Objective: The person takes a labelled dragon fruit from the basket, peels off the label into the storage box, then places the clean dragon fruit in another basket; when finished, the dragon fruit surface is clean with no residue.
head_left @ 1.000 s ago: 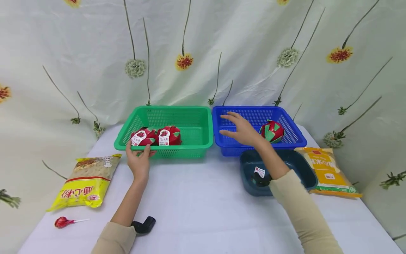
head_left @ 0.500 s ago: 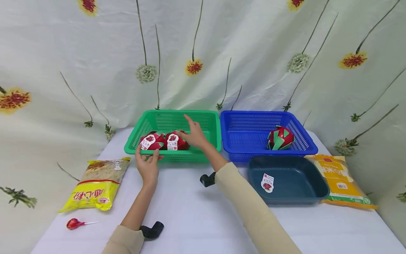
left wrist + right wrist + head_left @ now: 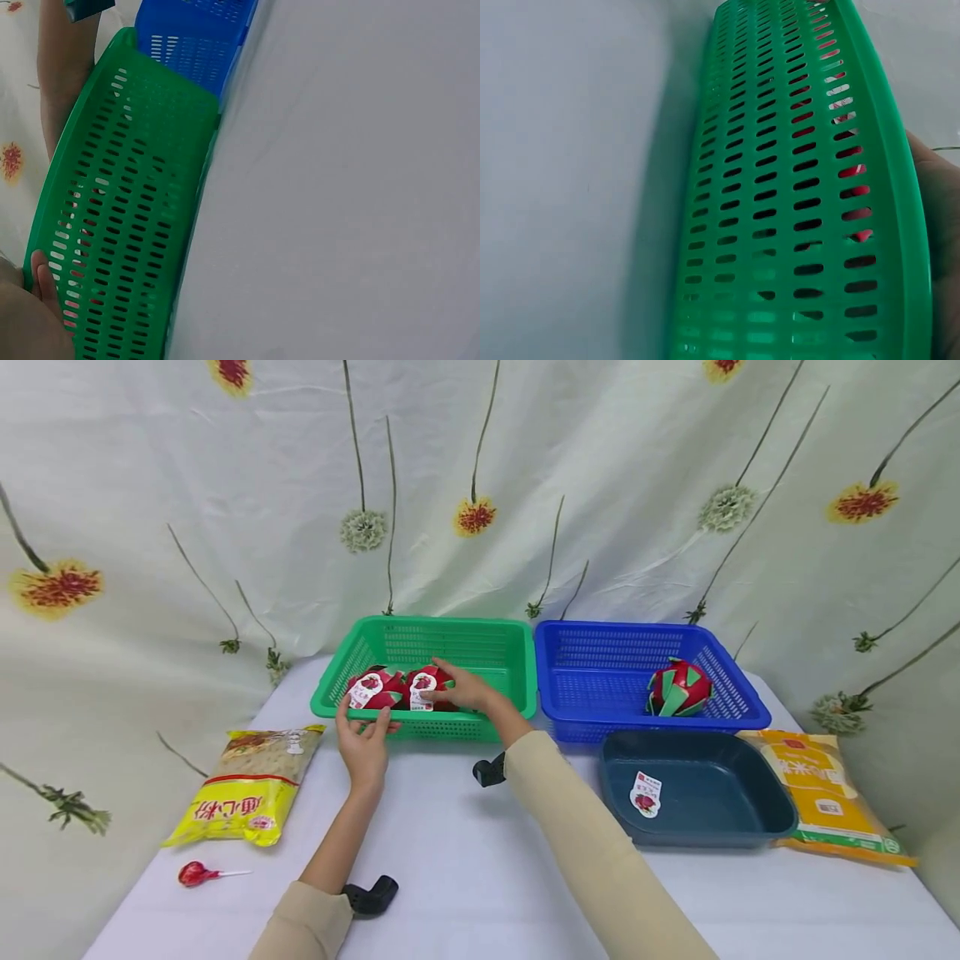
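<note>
Two red dragon fruits with green scales and white labels sit at the front left inside the green basket [image 3: 491, 717] in the head view. My left hand [image 3: 363, 747] holds the basket's front rim beside the left dragon fruit [image 3: 387, 687]; in the left wrist view its fingertips [image 3: 46, 279] lie against the outer wall. Over that wall reaches my right hand [image 3: 467, 687], its thumb at the label and fingers over the top of the right dragon fruit [image 3: 422, 682], gripping it. The right wrist view shows red fruit only through the basket's slots, with most of the hand hidden.
A blue basket [image 3: 592, 723] with one dragon fruit [image 3: 678, 687] stands right of the green one. In front is a dark blue tub [image 3: 720, 793] bearing a label, beside an orange bag [image 3: 825, 789]. At left lie a yellow bag [image 3: 251, 785] and a lollipop [image 3: 197, 873].
My right hand has moved left from over the blue basket into the green one and closed round the right dragon fruit. My left hand stays at the rim. The head view has shifted.
</note>
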{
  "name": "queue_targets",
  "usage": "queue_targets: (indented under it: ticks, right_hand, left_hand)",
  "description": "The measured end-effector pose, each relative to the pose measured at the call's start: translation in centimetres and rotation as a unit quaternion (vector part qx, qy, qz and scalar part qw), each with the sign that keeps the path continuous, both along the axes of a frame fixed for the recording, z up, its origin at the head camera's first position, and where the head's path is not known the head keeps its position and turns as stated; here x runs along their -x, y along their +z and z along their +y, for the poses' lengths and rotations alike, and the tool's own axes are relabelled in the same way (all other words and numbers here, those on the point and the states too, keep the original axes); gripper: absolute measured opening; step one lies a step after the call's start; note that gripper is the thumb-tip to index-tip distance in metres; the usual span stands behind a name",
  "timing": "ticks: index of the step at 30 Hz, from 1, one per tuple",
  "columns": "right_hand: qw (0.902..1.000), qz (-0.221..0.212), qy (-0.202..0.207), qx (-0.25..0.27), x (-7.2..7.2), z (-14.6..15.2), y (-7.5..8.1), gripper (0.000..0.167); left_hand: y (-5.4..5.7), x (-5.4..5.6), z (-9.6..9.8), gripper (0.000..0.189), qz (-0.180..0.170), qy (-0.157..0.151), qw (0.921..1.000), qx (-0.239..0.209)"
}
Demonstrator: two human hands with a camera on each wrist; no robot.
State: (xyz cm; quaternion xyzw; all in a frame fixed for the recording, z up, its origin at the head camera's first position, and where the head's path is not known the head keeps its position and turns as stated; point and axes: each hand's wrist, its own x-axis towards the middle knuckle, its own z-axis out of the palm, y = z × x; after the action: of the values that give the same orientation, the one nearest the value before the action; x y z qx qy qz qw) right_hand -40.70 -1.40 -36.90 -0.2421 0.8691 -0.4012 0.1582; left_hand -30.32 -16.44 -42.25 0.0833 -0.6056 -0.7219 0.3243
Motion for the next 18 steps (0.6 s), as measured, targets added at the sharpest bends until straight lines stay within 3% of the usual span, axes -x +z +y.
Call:
queue_targets:
  ticks: [10, 15, 18]
  right_hand:
    - [0.9997, -0.001, -0.022, 0.011, 0.1, -0.2, -0.3, 0.073]
    - [0.9985, -0.013, -0.031, 0.043, 0.2, 0.5, -0.2, 0.071]
    - [0.9946, -0.049, -0.029, 0.087, 0.3, 1.0, -0.1, 0.071]
  left_hand:
    - [0.0, -0.2, -0.1, 0.07, 0.002, -0.005, 0.9999, 0.011]
    - [0.0, -0.1, -0.2, 0.072, -0.004, -0.013, 0.9999, 0.01]
    - [0.2, -0.1, -0.2, 0.072, 0.0, -0.019, 0.9998, 0.002]
